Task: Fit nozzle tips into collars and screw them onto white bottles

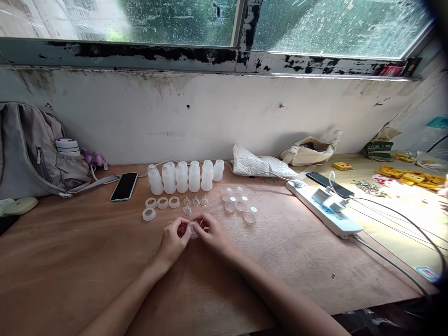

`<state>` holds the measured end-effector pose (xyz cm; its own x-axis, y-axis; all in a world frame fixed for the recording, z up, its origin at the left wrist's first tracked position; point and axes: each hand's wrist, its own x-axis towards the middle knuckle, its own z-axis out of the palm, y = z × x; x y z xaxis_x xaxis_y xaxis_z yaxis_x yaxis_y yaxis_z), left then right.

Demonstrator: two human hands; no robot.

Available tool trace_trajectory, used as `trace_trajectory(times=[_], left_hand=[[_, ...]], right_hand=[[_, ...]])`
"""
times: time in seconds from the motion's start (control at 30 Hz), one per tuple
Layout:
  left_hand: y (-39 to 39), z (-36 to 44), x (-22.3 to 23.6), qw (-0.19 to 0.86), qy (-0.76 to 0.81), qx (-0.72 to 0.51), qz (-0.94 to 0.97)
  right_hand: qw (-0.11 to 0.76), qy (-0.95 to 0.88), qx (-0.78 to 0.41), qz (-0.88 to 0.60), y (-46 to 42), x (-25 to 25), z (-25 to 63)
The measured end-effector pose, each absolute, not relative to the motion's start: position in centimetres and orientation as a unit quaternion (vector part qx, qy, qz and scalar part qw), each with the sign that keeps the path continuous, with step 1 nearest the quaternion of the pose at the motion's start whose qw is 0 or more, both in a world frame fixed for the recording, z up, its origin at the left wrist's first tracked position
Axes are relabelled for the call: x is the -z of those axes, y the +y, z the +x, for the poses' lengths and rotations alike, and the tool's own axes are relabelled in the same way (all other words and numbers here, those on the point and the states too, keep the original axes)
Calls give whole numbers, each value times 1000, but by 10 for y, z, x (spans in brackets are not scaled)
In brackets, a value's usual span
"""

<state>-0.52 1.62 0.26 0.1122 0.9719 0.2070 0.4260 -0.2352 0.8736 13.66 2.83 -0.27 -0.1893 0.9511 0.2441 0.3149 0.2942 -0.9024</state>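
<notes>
Both hands meet at the middle of the table. My left hand pinches the left side of a translucent bottle ring, and my right hand grips its right side. A clear rounded piece shows just below the fingers; whether it is joined to the ring I cannot tell. Behind the hands stand several clear silicone teats. Several loose bottle rings lie to the left, and several clear caps to the right. Frosted baby bottles stand upright in rows behind these.
A phone lies left of the bottles, near a grey backpack. White packaging rests against the wall. On the right, a power strip carries plugs and cables beside another phone; yellow parts and small metal pieces lie beyond.
</notes>
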Motion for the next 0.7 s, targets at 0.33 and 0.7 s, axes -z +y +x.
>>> trace_trajectory(times=[0.33, 0.7], left_hand=[[16, -2, 1, 342, 560, -418, 628], [16, -1, 5, 419, 513, -436, 609]], right_hand=[[426, -644, -436, -462, 25, 6, 132], [428, -613, -460, -479, 28, 8, 133]])
